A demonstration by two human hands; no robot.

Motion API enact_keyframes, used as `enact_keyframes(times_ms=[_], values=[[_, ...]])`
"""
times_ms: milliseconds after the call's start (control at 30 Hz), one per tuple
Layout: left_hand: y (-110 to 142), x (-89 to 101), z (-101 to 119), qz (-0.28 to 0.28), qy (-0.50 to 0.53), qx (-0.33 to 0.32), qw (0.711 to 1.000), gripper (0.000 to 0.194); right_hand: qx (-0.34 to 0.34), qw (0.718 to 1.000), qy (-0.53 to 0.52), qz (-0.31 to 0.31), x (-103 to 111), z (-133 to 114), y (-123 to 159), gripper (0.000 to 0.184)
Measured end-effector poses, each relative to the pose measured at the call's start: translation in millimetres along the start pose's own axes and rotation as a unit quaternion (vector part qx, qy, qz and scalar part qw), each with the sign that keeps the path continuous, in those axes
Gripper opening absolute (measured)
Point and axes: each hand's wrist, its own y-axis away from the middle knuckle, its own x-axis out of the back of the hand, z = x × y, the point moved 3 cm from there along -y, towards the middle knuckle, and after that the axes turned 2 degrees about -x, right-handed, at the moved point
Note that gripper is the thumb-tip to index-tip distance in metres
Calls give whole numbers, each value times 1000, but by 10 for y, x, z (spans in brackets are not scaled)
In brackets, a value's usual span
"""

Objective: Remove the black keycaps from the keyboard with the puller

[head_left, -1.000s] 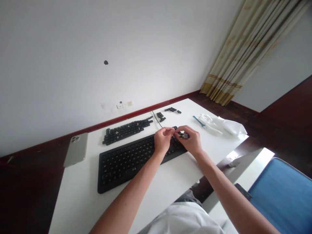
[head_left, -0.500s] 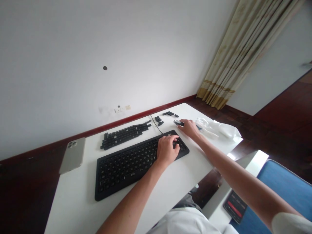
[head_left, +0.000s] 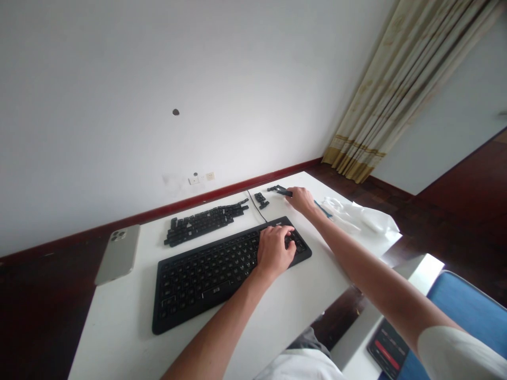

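Observation:
A black keyboard lies on the white table, its keycaps removed over much of its surface so that key sockets show. My left hand rests on the keyboard's right part, thumb and forefinger apart, holding nothing. Beyond the keyboard's far right corner, my right hand is closed around a slim black tool with a silvery end. The tool's tip is at a small row of loose black keycaps, partly covering them. Another small group of keycaps lies to the left of that hand.
A large block of loose keycaps lies behind the keyboard. A pale phone is at the table's left edge. A thin cable runs back from the keyboard. At right lie a blue strip-like item and a white plastic bag.
My right hand has moved away from the keyboard toward the far keycaps, carrying the black tool to them. My left hand has stayed on the keyboard. The view has shifted slightly.

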Motion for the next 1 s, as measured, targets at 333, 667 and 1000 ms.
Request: enact_keyframes(times_ms=[333, 667, 1000], values=[[-6, 12, 2, -12, -7, -6, 1000, 30, 18, 983, -152, 98, 220, 86, 104, 20], [39, 19, 46, -66, -120, -95, 986, 48, -98, 619, -777, 59, 524, -30, 1108, 47], [91, -63, 138, -48, -89, -77, 992, 25, -165, 581, -797, 26, 278, -292, 1551, 61]])
